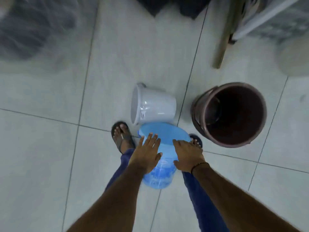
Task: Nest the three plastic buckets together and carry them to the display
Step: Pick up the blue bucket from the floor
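Left hand (pixel 147 152): fingers spread flat, palm down on the upper side wall of the translucent blue plastic bucket (pixel 160 164). Right hand (pixel 188 156): fingers likewise spread, laid on the same bucket's right side, fingertips up by the rim. A thin dark band circles the right wrist. Neither hand curls around anything; both press against the wall from either side.

Blue bucket is tipped on its side between the person's feet. Long axis runs roughly away from the wearer: base toward the camera, open mouth facing forward toward the white bucket. White marbled pattern and faint printing show on its lower wall; not legible.

Feet in dark open sandals (pixel 122 136) stand on either side of the blue rim, blue trouser legs behind them.

Just ahead, the small white plastic bucket (pixel 153 104) lies on its side on the pale tiled floor (pixel 50 148). Its axis is crosswise: mouth to the left, base to the right. A small dark mark on its wall, unreadable. It lies very close to the blue rim; contact cannot be told.

To the right, the large dark brown plastic bucket (pixel 232 114) stands upright, mouth up, handle folded down at its left. Apart from the other two.

Far right, a wooden stick (pixel 222 46) leans near a white frame.
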### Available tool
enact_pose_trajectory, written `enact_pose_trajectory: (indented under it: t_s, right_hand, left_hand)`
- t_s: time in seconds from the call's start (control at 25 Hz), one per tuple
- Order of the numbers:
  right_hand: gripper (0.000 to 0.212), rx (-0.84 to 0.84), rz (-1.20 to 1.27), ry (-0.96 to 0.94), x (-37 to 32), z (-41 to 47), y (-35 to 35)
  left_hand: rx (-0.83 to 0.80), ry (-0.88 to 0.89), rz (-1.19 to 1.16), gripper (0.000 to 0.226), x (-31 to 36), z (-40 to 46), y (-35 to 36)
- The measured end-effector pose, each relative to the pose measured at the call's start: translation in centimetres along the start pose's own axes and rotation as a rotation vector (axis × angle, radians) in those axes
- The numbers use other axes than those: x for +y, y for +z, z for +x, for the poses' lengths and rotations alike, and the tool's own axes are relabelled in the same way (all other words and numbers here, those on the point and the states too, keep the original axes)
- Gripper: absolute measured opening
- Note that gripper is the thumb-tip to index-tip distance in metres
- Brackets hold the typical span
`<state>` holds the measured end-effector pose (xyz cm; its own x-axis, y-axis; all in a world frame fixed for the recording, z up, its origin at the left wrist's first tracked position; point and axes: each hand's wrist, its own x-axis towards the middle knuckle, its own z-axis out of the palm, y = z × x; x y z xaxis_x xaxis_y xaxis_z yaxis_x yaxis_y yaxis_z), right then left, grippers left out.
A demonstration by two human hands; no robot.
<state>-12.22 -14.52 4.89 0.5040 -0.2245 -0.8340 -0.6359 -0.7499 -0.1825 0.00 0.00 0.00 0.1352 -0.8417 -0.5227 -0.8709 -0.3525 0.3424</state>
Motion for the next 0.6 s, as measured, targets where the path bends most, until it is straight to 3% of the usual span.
enact_pose_trajectory:
  t_s: [0.04,0.2,0.32,0.48,0.6]
  right_hand:
    - [0.069,-0.036,-0.045,-0.011,0.4,1.0,1.1]
    - [0.03,-0.032,-0.03,-0.087,2.0,2.7,4.1]
    - [0.028,-0.073,-0.026,-0.147,2.1,0.2,4.7]
    - [0.027,-0.088,-0.106,-0.248,-0.2,-5.9,4.8]
    - [0.025,-0.081,-0.306,-0.344,-2.1,-8.5,7.2]
  left_hand:
    - [-0.072,0.012,0.021,0.056,0.2,0.6,1.5]
    - [-0.011,0.036,0.043,0.042,1.4,1.1,4.6]
    - [0.033,-0.004,0.038,0.037,4.2,-2.5,3.8]
    - [-0.092,-0.057,-0.015,0.035,8.7,-10.5,1.2]
    - [-0.193,-0.164,-0.076,0.033,11.6,-14.5,2.9]
